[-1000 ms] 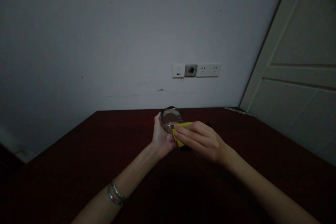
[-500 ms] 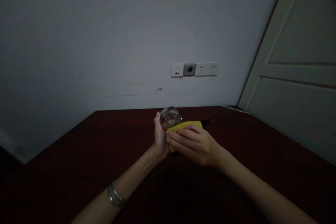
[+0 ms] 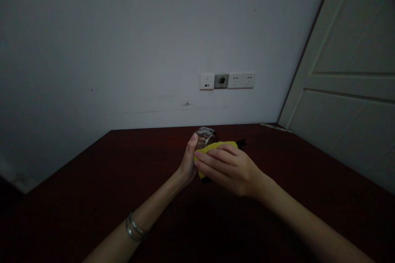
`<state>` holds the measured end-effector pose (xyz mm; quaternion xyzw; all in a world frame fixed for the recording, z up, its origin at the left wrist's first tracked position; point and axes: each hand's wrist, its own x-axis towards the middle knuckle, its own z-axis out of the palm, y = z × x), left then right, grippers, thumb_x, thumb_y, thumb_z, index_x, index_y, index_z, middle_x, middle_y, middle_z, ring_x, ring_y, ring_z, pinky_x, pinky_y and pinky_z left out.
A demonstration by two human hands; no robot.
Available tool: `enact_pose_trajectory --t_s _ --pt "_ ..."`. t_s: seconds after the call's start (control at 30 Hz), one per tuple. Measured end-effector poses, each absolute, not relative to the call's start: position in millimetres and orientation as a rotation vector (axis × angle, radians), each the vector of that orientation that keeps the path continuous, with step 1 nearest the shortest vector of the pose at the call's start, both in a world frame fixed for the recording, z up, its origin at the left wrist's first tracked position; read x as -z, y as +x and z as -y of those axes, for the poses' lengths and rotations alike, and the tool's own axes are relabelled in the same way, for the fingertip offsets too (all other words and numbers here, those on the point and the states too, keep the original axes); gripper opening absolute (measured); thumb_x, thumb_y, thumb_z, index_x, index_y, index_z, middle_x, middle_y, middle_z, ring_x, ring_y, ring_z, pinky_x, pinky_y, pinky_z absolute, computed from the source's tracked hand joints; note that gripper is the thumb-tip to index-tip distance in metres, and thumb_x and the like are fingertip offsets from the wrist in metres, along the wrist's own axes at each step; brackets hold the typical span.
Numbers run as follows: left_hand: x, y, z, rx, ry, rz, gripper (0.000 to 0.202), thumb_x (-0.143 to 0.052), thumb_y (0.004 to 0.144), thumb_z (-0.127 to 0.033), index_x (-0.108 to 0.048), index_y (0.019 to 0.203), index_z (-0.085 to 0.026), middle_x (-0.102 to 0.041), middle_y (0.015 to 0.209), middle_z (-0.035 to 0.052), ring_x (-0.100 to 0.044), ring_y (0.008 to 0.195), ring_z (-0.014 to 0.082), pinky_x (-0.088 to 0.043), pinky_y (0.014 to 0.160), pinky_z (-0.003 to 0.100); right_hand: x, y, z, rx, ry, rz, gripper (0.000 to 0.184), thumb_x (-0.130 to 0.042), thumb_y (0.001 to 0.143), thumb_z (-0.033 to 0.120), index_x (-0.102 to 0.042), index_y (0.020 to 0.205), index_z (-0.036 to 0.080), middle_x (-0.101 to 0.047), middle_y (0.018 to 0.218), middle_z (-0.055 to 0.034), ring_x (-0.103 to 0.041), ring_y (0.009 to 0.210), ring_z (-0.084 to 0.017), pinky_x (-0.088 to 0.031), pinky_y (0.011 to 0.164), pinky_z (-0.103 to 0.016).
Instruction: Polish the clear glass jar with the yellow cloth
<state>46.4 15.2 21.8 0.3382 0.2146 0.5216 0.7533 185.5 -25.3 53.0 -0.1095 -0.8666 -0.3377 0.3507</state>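
A clear glass vessel (image 3: pixel 207 134), perhaps a cup or jar, is held tilted above the table by my left hand (image 3: pixel 189 160), its thumb up along the near left side. My right hand (image 3: pixel 236 168) grips a folded yellow cloth (image 3: pixel 212 146) with dark edging and presses it against the near side of the glass. The cloth and right fingers hide the lower part of the glass and most of the left fingers. Silver bangles circle my left wrist.
The dark red table (image 3: pixel 138 148) reaches back to a pale wall. On that wall sits a row of sockets (image 3: pixel 240 81) with a grey switch plate (image 3: pixel 221 81). A panelled door (image 3: pixel 348 107) stands at the right, and a thin strip (image 3: pixel 275 127) lies near the back right corner.
The glass has turned in my left hand, so its round end no longer faces me. My left thumb has shifted right and slightly down. The right hand and cloth have barely moved.
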Motion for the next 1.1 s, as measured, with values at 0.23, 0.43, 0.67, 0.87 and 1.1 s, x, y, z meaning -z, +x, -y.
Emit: enact_pose_trajectory --t_s 0.23,0.43,0.67,0.87,1.1 --pt "-5 44 -22 -1.132 0.979 -0.474 0.045 -0.057 0.075 -0.056 -0.064 0.086 -0.013 -0.060 0.061 0.0023 -0.053 0.050 0.0117 -0.035 0.041 0.018 -64 199 26 0.629 -0.363 2.210 0.026 -0.045 0.091 0.011 -0.062 0.111 0.015 -0.071 0.107 -0.0080 -0.062 0.092 -0.020 -0.051 0.072 -0.036" --pt "-8 38 -16 -1.048 0.993 -0.429 0.047 -0.049 0.077 -0.061 -0.060 0.077 -0.015 -0.054 0.055 0.0002 -0.040 0.039 0.0079 -0.022 0.031 0.015 -70 209 26 0.385 -0.380 2.149 0.042 -0.047 0.084 0.002 -0.058 0.120 0.021 -0.069 0.110 -0.0076 -0.062 0.090 -0.020 -0.054 0.076 -0.039" --pt "-19 30 -6 -0.894 0.983 -0.423 0.065 -0.034 0.077 -0.070 -0.064 0.079 -0.012 -0.056 0.055 0.0055 -0.039 0.036 0.0087 -0.019 0.031 0.018 -76 213 26 0.226 -0.373 2.118 0.049 -0.046 0.080 -0.001 -0.059 0.120 0.025 -0.071 0.106 -0.0051 -0.063 0.088 -0.019 -0.054 0.074 -0.037" --pt "-19 28 -7 -0.644 0.890 -0.366 0.091 -0.012 0.071 -0.083 -0.064 0.079 -0.009 -0.044 0.045 0.0012 -0.025 0.031 0.0052 -0.017 0.031 0.018 -71 217 20 0.169 -0.472 2.068 0.050 -0.046 0.075 -0.001 -0.063 0.115 0.023 -0.071 0.098 -0.0050 -0.061 0.085 -0.019 -0.054 0.070 -0.035" --pt "-16 25 -18 -0.536 0.771 -0.184 0.092 -0.015 0.068 -0.084 -0.063 0.081 -0.007 -0.042 0.045 -0.0014 -0.018 0.031 0.0033 -0.016 0.028 0.016 -62 218 8 0.302 -0.406 2.085 0.059 -0.045 0.073 -0.004 -0.056 0.125 0.022 -0.070 0.098 -0.0066 -0.059 0.085 -0.020 -0.054 0.069 -0.036"
